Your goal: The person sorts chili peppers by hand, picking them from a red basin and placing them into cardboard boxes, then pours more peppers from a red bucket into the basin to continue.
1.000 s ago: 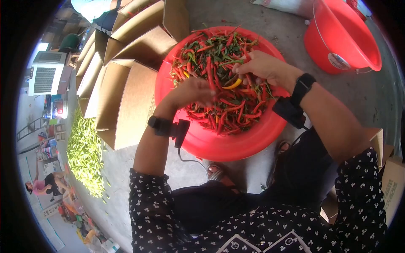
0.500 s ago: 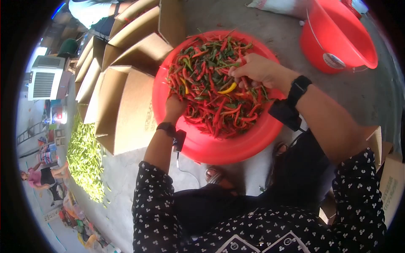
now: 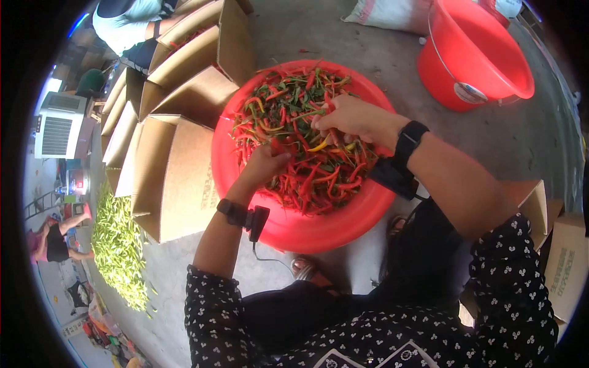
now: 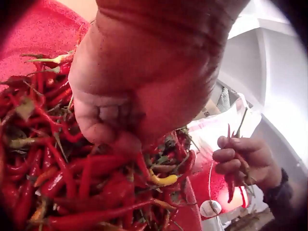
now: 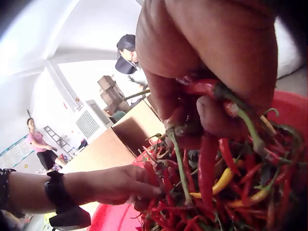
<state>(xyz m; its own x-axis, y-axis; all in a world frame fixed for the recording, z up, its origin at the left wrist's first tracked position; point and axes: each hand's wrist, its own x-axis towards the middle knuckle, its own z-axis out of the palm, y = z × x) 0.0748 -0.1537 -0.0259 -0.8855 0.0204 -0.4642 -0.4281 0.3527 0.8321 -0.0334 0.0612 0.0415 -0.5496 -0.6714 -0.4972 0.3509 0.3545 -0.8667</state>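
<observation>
A heap of red chili peppers (image 3: 316, 184) with green stems and leaves fills a wide red basin (image 3: 294, 233). My left hand (image 3: 265, 167) is at the left of the heap, its fingers curled at a red chili pepper (image 4: 142, 166). Over the right side, my right hand (image 3: 356, 119) grips several red chili peppers (image 5: 207, 159), their stems poking out between the fingers. A yellow chili (image 5: 224, 182) lies on the heap just below that hand. The left fingertips are partly hidden behind the hand in the left wrist view.
Open cardboard boxes (image 3: 187, 178) stand left of the basin, with green peppers (image 3: 119, 251) spread on the floor beyond. A red bucket (image 3: 472, 55) and a white sack (image 3: 392, 15) are at the upper right. Another person (image 3: 126, 30) is behind the boxes.
My left hand went from mid-heap to the left edge, then came back inward to a red chili. The right hand stays over the right side, gripping chili peppers. The head view has shifted slightly.
</observation>
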